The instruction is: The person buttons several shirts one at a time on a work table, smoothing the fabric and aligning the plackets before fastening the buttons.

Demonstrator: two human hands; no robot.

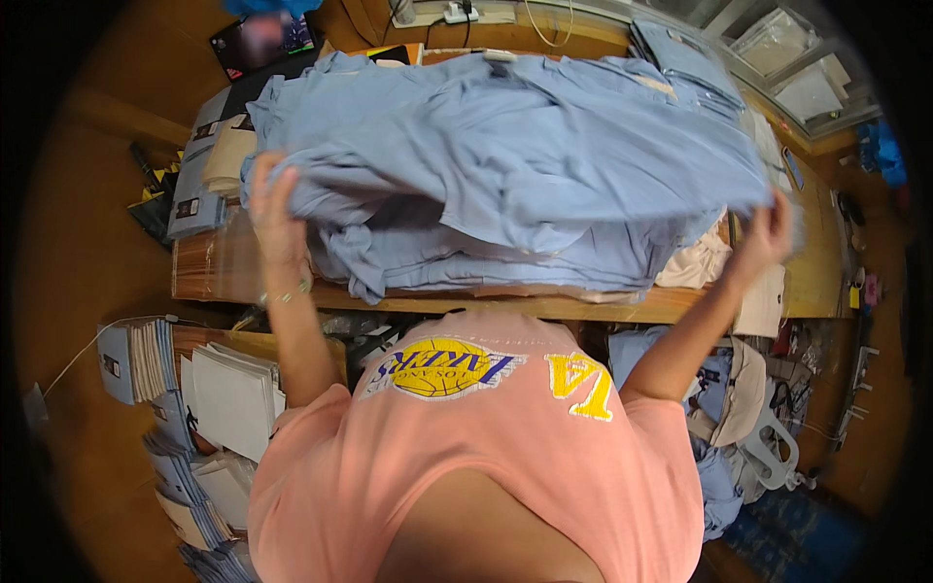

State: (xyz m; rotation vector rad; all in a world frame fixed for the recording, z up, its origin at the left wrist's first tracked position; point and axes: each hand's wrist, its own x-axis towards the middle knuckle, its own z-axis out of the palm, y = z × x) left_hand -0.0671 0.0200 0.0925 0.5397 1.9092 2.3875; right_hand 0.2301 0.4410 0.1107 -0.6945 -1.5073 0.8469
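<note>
A light blue shirt (544, 146) is spread wide between my two hands above the table, its near edge lifted and blurred by motion. My left hand (276, 209) is closed on the shirt's left end, fingers bent over the cloth. At the opposite end, my right hand (768, 233) pinches the shirt's corner. Beneath it lies a pile of similar light blue garments (486, 270), mostly covered by the raised cloth. A dark label and white piece (501, 64) show at the far edge.
Folded blue garments (194, 194) and a beige stack (225, 155) lie left on the wooden table (219, 262). Packed blue garments (685, 63) stand back right. A lit screen (262, 44) is at the back left. White sheets (233, 389) and a white hanger (775, 452) are beside me.
</note>
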